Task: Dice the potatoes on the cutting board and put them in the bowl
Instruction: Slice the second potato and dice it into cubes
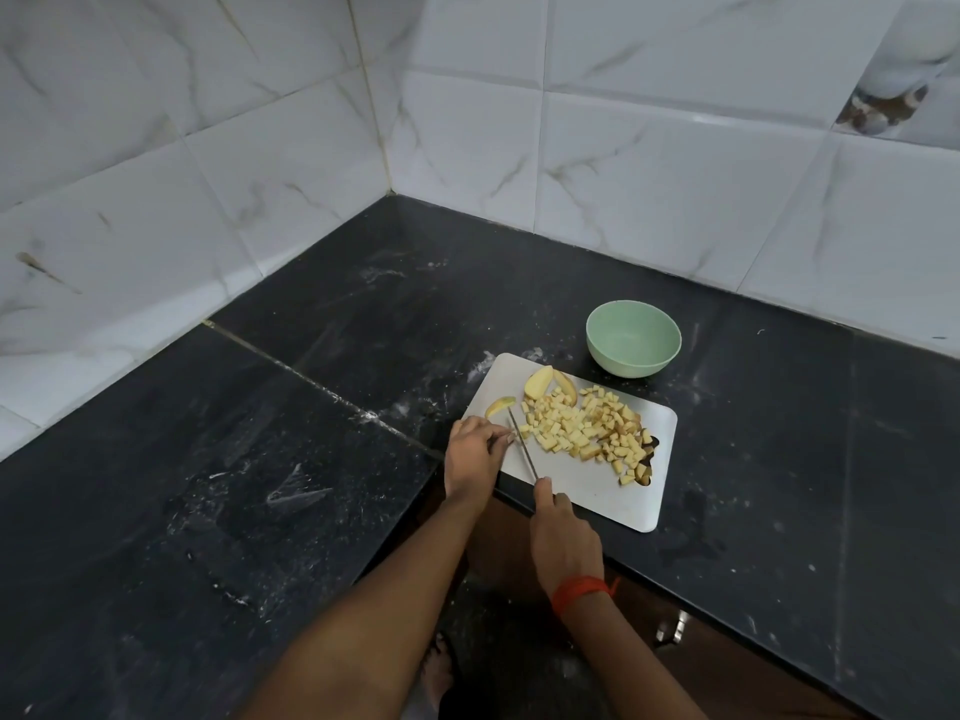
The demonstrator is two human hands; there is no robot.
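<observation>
A white cutting board (597, 491) lies on the black counter. A heap of diced potato (587, 431) covers its middle and right side. Uncut potato wedges (540, 381) sit at its far edge, and one more wedge (500, 406) lies near the left corner. My right hand (563, 537) grips the handle of a knife (522, 446), whose blade points away across the board. My left hand (472, 457) rests at the board's left edge, fingertips pinching a small potato piece against the blade. A pale green bowl (634, 337) stands empty just beyond the board.
The black stone counter (311, 433) runs into a corner of white marble-pattern wall tiles (623, 174). The counter's front edge passes under the board's near corner. A cabinet with a metal handle (672, 628) is below, and a foot shows on the floor.
</observation>
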